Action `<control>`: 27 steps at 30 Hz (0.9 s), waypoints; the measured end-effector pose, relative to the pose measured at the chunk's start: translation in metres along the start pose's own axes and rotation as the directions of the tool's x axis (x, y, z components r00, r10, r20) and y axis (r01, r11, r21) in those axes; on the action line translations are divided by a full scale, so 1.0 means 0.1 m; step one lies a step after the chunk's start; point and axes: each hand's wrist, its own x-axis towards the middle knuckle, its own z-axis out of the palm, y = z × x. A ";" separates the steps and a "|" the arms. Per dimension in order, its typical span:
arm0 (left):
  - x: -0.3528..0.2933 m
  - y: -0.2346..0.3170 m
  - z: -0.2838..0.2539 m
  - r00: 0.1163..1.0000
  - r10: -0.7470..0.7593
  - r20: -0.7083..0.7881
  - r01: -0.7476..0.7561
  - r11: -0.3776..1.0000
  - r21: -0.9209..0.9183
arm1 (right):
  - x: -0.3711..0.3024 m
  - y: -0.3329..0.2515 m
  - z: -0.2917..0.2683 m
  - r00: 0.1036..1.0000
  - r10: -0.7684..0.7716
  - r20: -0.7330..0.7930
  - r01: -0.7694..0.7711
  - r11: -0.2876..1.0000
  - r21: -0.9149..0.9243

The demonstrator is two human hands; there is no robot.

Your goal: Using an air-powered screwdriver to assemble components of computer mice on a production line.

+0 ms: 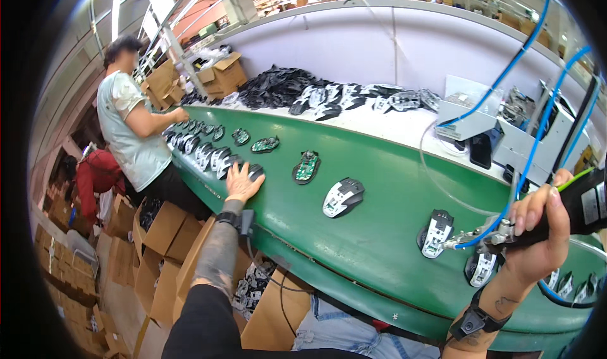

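Mice (342, 198) look part-done: some shelled, some bare boards (307, 167); right fingers (536, 203) grip driver (580, 206), left fingers (236, 172) spread over mice.

Right hand (539, 237) grips black tool (580, 208); left hand (241, 186) touches mouse (255, 170).

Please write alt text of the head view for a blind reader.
A person's right hand holds a black tool at a computer mouse on a green work surface; the left hand is spread at more mice. A co-worker stands left.
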 end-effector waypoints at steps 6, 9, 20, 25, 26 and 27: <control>0.28 0.82 -0.34 0.975 0.023 0.221 0.096 0.852 -0.514 | 0.03 0.03 0.01 0.998 -0.033 -0.050 0.029 0.997 -0.076; 0.34 1.44 -0.42 0.970 0.059 0.234 0.084 0.826 -0.557 | 0.03 0.04 0.02 0.998 -0.026 -0.054 0.021 0.997 -0.080; 0.29 1.64 0.02 0.966 0.178 0.190 -0.072 0.885 -0.461 | 0.02 0.06 0.11 0.999 -0.017 -0.034 0.015 0.997 -0.073; 0.46 1.34 -0.03 0.841 0.269 0.469 0.223 0.617 -0.755 | 0.01 0.14 0.02 0.999 -0.032 -0.033 0.030 0.998 -0.062; 0.52 1.18 -0.05 0.906 0.281 0.316 0.084 0.613 -0.786 | -0.01 0.14 0.02 0.998 -0.039 -0.041 0.036 0.996 -0.088; 0.57 0.97 -0.07 0.944 0.292 0.155 -0.058 0.608 -0.792 | -0.02 0.13 0.04 0.997 -0.053 -0.051 0.049 0.995 -0.085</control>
